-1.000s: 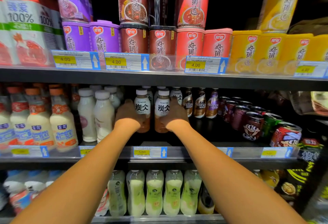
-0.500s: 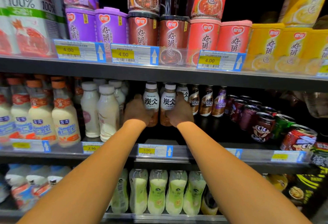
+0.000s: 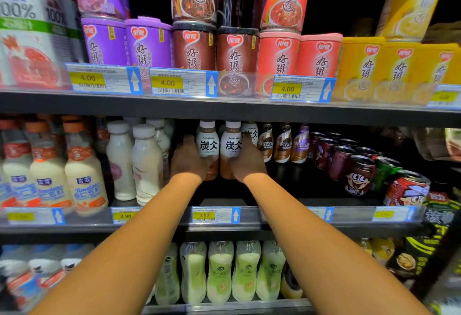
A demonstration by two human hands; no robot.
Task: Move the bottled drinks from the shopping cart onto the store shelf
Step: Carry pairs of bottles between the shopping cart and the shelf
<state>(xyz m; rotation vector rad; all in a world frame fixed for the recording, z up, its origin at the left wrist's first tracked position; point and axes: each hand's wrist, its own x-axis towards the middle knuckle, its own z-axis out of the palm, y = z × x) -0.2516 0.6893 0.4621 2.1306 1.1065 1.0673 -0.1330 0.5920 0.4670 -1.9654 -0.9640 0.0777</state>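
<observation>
Bottles with orange caps (image 3: 82, 170) occupy the far left of the middle shelf (image 3: 274, 217), and just right of them I note plain white bottles (image 3: 146, 165) standing upright. My left hand (image 3: 187, 159) comes next, reached in over the shelf edge and wrapped around the lower body of the left coffee bottle (image 3: 208, 144); its white cap and black-lettered label show above the fingers. Touching it on the right is the right coffee bottle (image 3: 232, 145), of the same kind, and my right hand (image 3: 248, 161) is closed around its lower part from the right side. Both bottles are upright, side by side, deep on the middle shelf; I cannot tell whether their bases rest on the shelf surface. A third bottle of this type (image 3: 252, 132) stands behind my right hand. Further right I record three Nescafe bottles (image 3: 283, 144), then rows of dark red cans (image 3: 359, 172). A yellow price tag reading 5.00 (image 3: 215, 215) sits on the shelf rail below my forearms.
</observation>
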